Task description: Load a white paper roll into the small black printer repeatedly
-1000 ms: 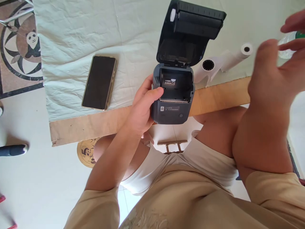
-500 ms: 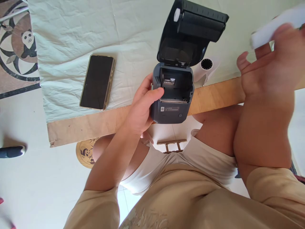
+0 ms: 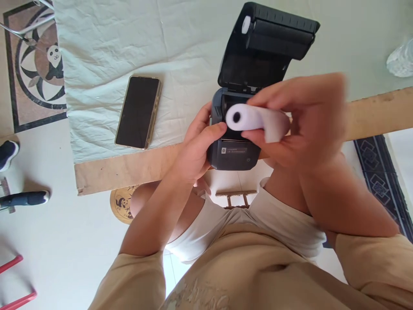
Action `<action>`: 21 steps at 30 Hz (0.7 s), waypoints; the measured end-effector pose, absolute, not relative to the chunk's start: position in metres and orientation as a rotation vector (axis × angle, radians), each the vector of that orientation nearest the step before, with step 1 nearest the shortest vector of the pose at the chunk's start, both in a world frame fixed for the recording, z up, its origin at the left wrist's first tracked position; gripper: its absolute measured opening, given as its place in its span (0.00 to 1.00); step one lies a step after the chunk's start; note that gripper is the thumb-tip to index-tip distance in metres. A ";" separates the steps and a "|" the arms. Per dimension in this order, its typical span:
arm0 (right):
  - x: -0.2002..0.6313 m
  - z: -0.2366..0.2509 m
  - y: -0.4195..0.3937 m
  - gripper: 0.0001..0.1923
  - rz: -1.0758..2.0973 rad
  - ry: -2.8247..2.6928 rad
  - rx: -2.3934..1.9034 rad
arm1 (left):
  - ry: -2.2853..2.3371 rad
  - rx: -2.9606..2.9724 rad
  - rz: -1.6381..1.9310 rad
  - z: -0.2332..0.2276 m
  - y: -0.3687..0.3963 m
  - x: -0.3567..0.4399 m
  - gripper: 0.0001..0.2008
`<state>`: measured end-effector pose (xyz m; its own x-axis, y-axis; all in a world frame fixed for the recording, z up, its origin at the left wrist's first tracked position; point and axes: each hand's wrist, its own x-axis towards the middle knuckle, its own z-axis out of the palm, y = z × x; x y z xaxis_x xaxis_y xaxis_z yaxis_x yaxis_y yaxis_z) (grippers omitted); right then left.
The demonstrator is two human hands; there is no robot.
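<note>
My left hand grips the left side of a dark label printer, its thumb on the rim of the roll compartment. The printer's lid is swung up and tilted back, with a black roller inside it. My right hand, blurred by motion, pinches a white paper roll over the compartment. One end of the roll, with a dark core hole, faces left, and a short flap of paper hangs from its side. The roll and fingers hide most of the compartment.
A phone lies dark-screened on the pale green cloth. The table's wooden edge runs in front of my knees. A crumpled clear plastic item is at the far right. Below stands a round panda stool.
My right hand has come in from the upper right with the white roll, now over the printer's compartment. My left hand keeps its grip. The view has shifted slightly.
</note>
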<state>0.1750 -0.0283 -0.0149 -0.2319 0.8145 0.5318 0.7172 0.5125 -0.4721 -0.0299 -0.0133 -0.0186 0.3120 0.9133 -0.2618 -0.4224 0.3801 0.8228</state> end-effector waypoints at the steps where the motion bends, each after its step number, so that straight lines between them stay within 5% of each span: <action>1: 0.170 -0.015 -0.026 0.08 0.064 -2.003 -1.185 | 0.824 0.722 0.986 -0.018 -0.013 -0.030 0.13; 5: 0.167 -0.025 -0.013 0.08 -0.216 -1.915 -1.168 | 0.843 0.744 0.979 -0.017 -0.012 -0.033 0.16; 9: 0.170 -0.029 -0.012 0.09 -0.199 -1.915 -1.124 | 0.823 0.768 0.924 -0.017 -0.010 -0.033 0.19; 16: 0.162 -0.020 -0.033 0.07 -0.167 -2.039 -0.876 | 0.818 0.714 1.039 -0.017 -0.018 -0.025 0.12; 18: 0.162 -0.018 -0.040 0.03 -0.112 -2.159 -0.845 | 0.836 0.773 1.030 -0.020 -0.018 -0.027 0.14; 21: 0.174 -0.017 -0.043 0.10 -0.016 -2.090 -0.785 | 0.836 0.870 0.984 -0.025 -0.014 -0.033 0.22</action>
